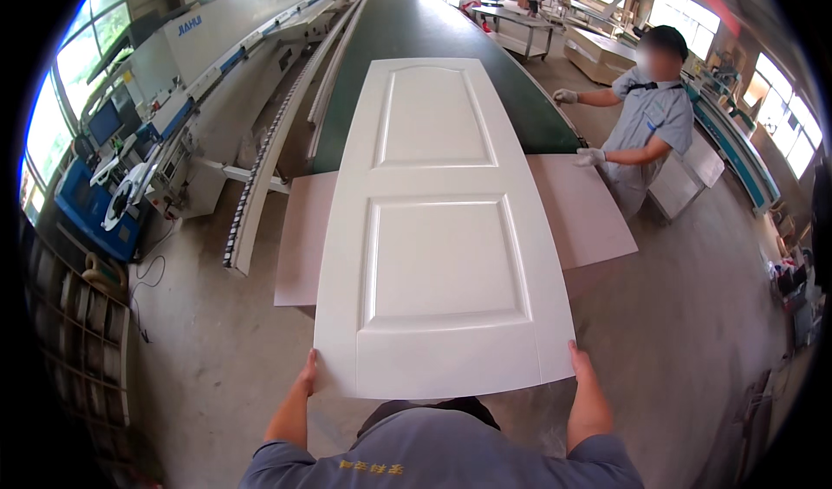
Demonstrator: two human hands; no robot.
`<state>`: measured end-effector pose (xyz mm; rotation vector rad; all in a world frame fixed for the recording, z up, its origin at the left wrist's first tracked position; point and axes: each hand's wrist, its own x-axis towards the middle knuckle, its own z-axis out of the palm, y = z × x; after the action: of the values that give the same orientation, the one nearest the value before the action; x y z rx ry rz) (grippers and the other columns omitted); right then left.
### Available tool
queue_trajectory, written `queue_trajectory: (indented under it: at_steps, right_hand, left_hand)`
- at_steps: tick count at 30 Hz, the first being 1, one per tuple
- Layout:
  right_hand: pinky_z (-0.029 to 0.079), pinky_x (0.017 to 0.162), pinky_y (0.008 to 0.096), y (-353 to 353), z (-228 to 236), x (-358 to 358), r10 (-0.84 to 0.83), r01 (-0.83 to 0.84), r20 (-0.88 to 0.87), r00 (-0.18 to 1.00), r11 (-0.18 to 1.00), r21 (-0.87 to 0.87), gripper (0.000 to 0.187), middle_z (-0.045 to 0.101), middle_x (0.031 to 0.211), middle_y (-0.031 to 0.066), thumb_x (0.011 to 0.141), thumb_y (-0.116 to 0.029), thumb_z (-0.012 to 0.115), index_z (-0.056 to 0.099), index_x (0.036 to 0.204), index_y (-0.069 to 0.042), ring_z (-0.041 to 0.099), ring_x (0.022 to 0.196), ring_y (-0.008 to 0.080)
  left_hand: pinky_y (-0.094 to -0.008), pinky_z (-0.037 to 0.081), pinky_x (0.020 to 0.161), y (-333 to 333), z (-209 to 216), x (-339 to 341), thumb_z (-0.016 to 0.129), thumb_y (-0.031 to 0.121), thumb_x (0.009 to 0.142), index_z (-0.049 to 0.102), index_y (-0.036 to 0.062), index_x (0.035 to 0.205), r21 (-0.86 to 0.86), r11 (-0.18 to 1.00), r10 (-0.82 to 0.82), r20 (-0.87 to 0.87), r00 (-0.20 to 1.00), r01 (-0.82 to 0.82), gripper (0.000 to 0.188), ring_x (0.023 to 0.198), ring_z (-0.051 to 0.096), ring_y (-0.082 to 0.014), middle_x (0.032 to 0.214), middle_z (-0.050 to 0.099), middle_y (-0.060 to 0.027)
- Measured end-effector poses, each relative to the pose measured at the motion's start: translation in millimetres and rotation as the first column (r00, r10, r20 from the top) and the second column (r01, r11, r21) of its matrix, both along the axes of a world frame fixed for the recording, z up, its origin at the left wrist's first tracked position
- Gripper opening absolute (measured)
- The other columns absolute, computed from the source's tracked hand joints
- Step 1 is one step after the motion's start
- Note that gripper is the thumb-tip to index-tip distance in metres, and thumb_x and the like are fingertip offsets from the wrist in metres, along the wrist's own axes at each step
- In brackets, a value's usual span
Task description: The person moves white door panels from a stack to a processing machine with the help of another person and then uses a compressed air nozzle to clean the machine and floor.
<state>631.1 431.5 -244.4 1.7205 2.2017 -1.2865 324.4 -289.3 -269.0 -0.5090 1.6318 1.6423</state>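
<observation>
A white door panel [442, 264] with two raised rectangular mouldings lies flat in front of me, its near end close to my body. My left hand [308, 373] grips the panel's left edge at the near corner. At the opposite near corner, my right hand [580, 363] holds the right edge, fingers hidden under the panel. The far part of the panel rests over a green conveyor belt [416, 21]. Below its middle, a pinkish board [581, 211] sticks out on both sides.
A co-worker [648, 116] in grey with white gloves stands at the belt's right side. Along the left runs a long machine with a roller rail [251, 177] and a blue unit [91, 207]. A slatted rack [87, 342] stands lower left; a cable [143, 294] lies on the floor.
</observation>
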Motion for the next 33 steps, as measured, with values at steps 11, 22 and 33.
queue_trajectory:
  at_steps: [11, 22, 33]
  right_hand:
    - [0.039, 0.103, 0.0406, -251.0, -2.3, 220.0, -0.233, 0.228, -0.051, 0.971, 0.969, -0.100, 0.091, 0.055, 0.129, 0.0262, 0.085, -0.069, 0.052, 0.053, 0.125, 0.013, 0.051, 0.124, 0.0321]
    - [0.038, 0.104, 0.0393, -377.3, 46.0, 329.4, -0.227, 0.213, -0.097, 0.969, 0.968, -0.135, 0.089, 0.053, 0.133, 0.0267, 0.087, -0.068, 0.050, 0.051, 0.126, 0.013, 0.048, 0.128, 0.0329]
    - [0.041, 0.099, 0.0400, -531.7, 50.3, 464.1, -0.288, 0.286, -0.020, 0.957, 0.955, -0.083, 0.086, 0.060, 0.122, 0.0262, 0.086, -0.069, 0.049, 0.058, 0.120, 0.010, 0.054, 0.119, 0.0333]
  left_hand:
    - [-0.0408, 0.026, 0.113, -195.5, 6.6, 63.9, 0.024, 0.073, 0.091, 0.027, 0.0056, 0.150, -0.095, 0.975, -0.205, -0.019, 0.979, 0.202, 0.089, 0.139, 0.031, -0.0289, 0.152, 0.032, -0.0134]
    - [-0.0405, 0.028, 0.112, -322.9, 15.5, 184.7, 0.026, 0.071, 0.093, 0.029, 0.0068, 0.149, -0.053, 0.982, -0.185, -0.110, 0.977, 0.180, 0.085, 0.136, 0.036, -0.0280, 0.150, 0.036, -0.0129]
    - [-0.0378, 0.031, 0.111, -423.6, 45.9, 264.5, 0.027, 0.070, 0.093, 0.035, 0.0037, 0.146, -0.049, 0.976, -0.215, -0.063, 0.975, 0.213, 0.085, 0.131, 0.044, -0.0271, 0.142, 0.047, -0.0124]
